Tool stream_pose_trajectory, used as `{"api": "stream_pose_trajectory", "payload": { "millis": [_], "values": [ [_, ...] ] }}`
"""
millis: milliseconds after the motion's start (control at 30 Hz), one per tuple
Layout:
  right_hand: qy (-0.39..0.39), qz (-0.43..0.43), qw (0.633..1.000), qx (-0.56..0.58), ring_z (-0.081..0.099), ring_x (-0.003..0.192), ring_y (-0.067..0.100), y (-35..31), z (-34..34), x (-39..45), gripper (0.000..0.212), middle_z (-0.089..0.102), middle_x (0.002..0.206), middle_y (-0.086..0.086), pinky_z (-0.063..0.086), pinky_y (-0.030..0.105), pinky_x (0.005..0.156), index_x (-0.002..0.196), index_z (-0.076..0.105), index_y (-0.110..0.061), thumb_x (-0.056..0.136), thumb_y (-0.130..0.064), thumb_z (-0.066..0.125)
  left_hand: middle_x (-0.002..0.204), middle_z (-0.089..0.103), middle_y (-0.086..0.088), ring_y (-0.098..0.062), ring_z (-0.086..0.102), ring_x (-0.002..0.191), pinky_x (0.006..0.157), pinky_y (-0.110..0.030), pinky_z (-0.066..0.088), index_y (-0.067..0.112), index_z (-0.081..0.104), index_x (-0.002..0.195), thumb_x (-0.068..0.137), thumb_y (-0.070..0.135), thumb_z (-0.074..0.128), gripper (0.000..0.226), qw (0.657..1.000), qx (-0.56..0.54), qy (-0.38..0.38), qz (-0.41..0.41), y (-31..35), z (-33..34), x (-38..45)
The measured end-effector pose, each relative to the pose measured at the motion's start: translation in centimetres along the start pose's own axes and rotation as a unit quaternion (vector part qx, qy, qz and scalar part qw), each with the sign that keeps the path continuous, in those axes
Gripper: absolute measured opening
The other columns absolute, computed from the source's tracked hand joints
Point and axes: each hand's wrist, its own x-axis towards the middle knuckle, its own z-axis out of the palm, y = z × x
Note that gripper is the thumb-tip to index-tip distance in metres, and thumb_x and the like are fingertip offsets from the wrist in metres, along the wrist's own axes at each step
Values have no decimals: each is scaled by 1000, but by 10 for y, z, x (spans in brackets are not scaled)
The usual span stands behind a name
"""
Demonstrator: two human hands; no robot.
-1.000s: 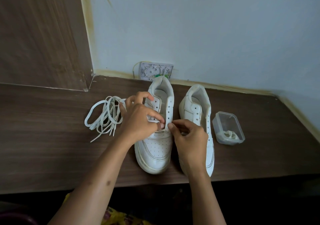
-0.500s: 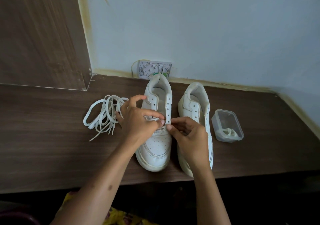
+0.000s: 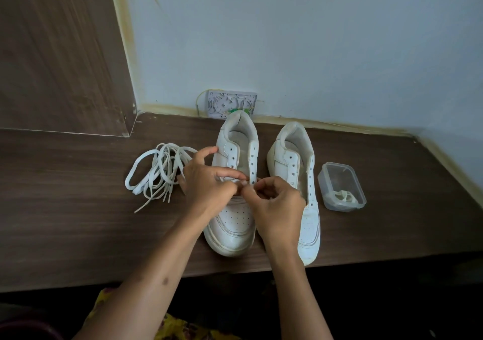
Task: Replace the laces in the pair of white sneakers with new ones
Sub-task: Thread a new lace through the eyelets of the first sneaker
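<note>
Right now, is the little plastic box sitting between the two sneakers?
No, the plastic box sits to the right of both sneakers, beside the right sneaker, while the left sneaker stands farther left.

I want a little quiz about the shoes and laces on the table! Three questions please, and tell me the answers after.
1. True or false: the right sneaker is already fully laced.
2. Where is the loose bundle of laces? A) beside the left sneaker, on its outer side B) inside the clear plastic container C) on the floor
3. Fill in: the left hand and right hand meet over the ____ sneaker.

Key
1. False: its eyelets look empty.
2. A
3. left: the fingertips pinch something small at its lower eyelets, probably a lace.
</note>
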Motion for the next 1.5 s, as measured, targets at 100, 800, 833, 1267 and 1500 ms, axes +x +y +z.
{"api": "stream_pose_trajectory", "payload": {
  "millis": [100, 800, 833, 1267, 1500],
  "values": [
    [6, 3, 1000, -4, 65, 65, 9, 0, 2, -1, 19, 68, 65, -3, 51, 18, 55, 75, 68, -13, 75, -25, 82, 126, 38, 34, -10, 31, 138, 114, -49, 29, 64, 62, 55, 64, 19, 87, 52, 998, -58, 15, -17, -6, 6, 1],
    [-43, -136, 989, -49, 66, 76, -6, 8, -9, 4, 7, 70, 77, -16, 48, 7, 67, 91, 73, -13, 88, -7, 70, 152, 24, 27, -12, 5, 146, 113, -66, -7, 62, 60, 80, 76, 50, 77, 21, 989, 55, -72, 117, -9, -16, 5],
    [-43, -144, 987, -60, 66, 76, -6, 8, -8, 4, 7, 69, 77, -17, 48, 8, 67, 90, 71, -14, 89, -8, 69, 149, 25, 29, -9, 8, 145, 113, -67, -3, 64, 60, 85, 79, 55, 71, 15, 988, 48, -76, 125, -11, -20, 8],
    [312, -117, 930, -157, 32, 117, 28, 25, -55, 32, 14, 43, 132, 16, 41, 31, 100, 102, 67, -15, 88, -13, 67, 132, 56, 22, -17, 37, 137, 108, -73, -7, 56, 49, 130, 96, 5, 53, 61, 966, 131, 8, 223, -24, -38, 27],
    [24, -252, 924, -287, 29, 128, 28, 21, -9, 21, 13, 53, 131, -2, 28, 46, 105, 88, 73, -30, 83, -42, 74, 133, 54, 20, -19, 37, 136, 107, -76, -1, 55, 51, 129, 90, 0, 58, 68, 955, 186, 2, 232, -28, -35, 30]
  ]
}}
